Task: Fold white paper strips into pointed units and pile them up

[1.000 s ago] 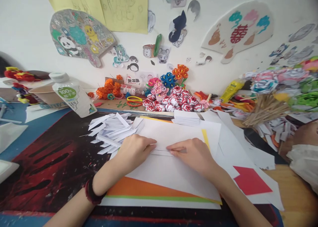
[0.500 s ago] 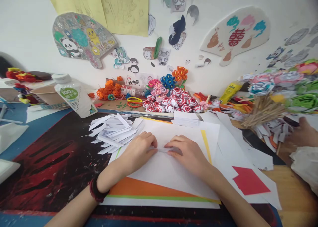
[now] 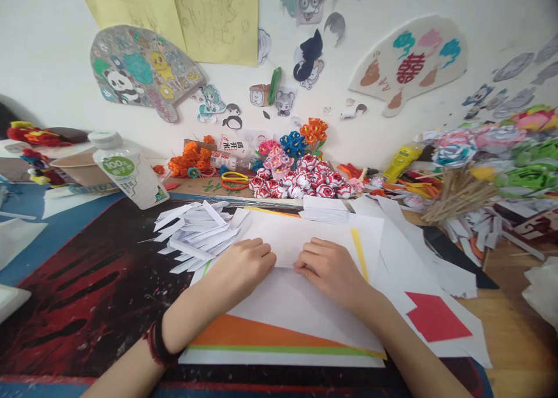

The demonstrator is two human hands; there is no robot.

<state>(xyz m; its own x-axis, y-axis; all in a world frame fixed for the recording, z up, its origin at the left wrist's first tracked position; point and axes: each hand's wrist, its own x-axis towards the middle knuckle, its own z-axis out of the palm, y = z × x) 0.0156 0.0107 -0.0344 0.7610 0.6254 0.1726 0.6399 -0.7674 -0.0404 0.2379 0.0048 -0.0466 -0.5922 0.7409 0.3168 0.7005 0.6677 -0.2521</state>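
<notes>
Both hands are over the middle of a stack of white sheets (image 3: 300,311). My left hand (image 3: 244,270) is closed, its fingers curled down at the left end of a small piece of white paper (image 3: 285,257). At its right end my right hand (image 3: 329,270) pinches the same piece, thumb against fingers. A straight edge of it shows between the hands; the ends are hidden under the fingers. A heap of folded white paper strips (image 3: 200,235) lies just beyond my left hand. Behind the right hand sits a neat pile of small white papers (image 3: 323,208).
Red-and-white paper flowers (image 3: 305,177) line the back by the wall. A white bottle (image 3: 128,171) stands back left. Right of the stack lie white paper scraps (image 3: 440,270) and a red paper piece (image 3: 438,316). Sticks with paper flowers (image 3: 462,194) lie farther right.
My fingers have curled in more tightly, and the left hand has turned knuckles-up. Another person's hand at the right edge has gone from view. The camera view has shifted slightly.
</notes>
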